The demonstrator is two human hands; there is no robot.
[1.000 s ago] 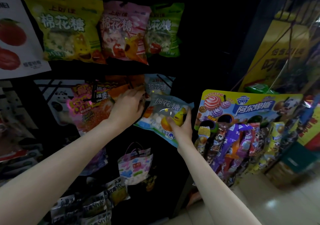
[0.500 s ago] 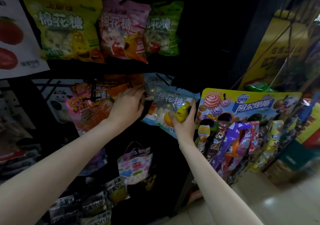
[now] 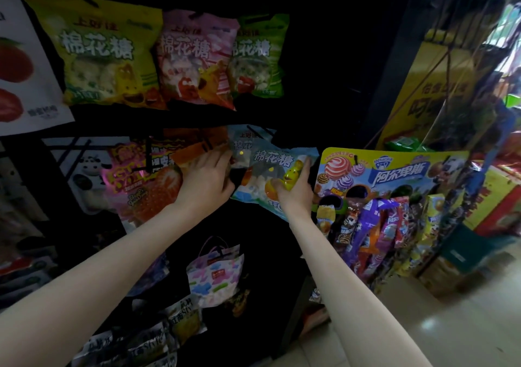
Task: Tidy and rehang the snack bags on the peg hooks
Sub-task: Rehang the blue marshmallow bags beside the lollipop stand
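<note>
Blue bag (image 3: 270,177), pinched in the right hand (image 3: 294,194), should slide levelly onto the hook beside the left hand (image 3: 207,177), whose grip I cannot tell.

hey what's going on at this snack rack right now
A person is tidying hanging snack bags on a dark peg rack. The right hand grips a light blue marshmallow bag, held tilted near the middle row. The left hand reaches in beside it, at another blue bag hanging behind. Whether the held bag is on a hook yet is too dark to tell.
</note>
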